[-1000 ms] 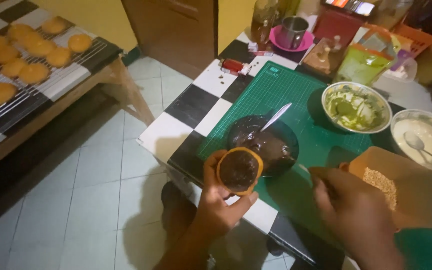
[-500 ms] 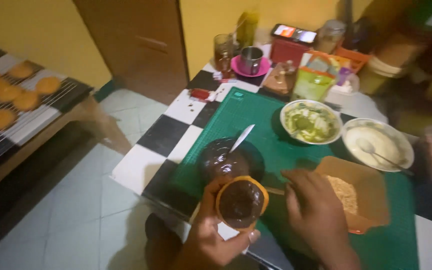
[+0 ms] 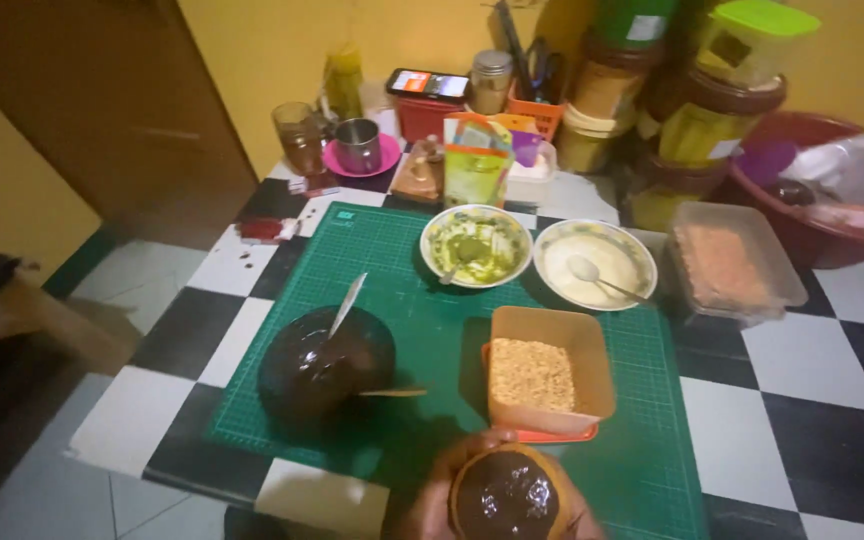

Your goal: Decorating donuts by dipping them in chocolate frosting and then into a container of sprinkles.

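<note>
- The checkered tabletop [image 3: 832,400] carries a green mat [image 3: 422,330].
- On the mat: a dark bowl [image 3: 324,365] of chocolate with a spoon, an orange tub [image 3: 550,372] of crumbs, a green-cream bowl [image 3: 475,246] and a white-cream bowl [image 3: 595,264].
- One hand [image 3: 447,495], left or right I cannot tell, curls its fingers around a chocolate-glazed donut [image 3: 508,495] at the bottom edge, just before the tub.

On the cutting mat [image 3: 422,300]: a bowl of dark glaze [image 3: 324,365] at left, a tub of crumbs [image 3: 546,368] to its right. Behind the tub stand two bowls [image 3: 476,246] [image 3: 595,263] side by side. A lidded container [image 3: 735,262] lies right of them. A glazed doughnut [image 3: 506,495] sits nearest the viewer, before the tub.
</note>
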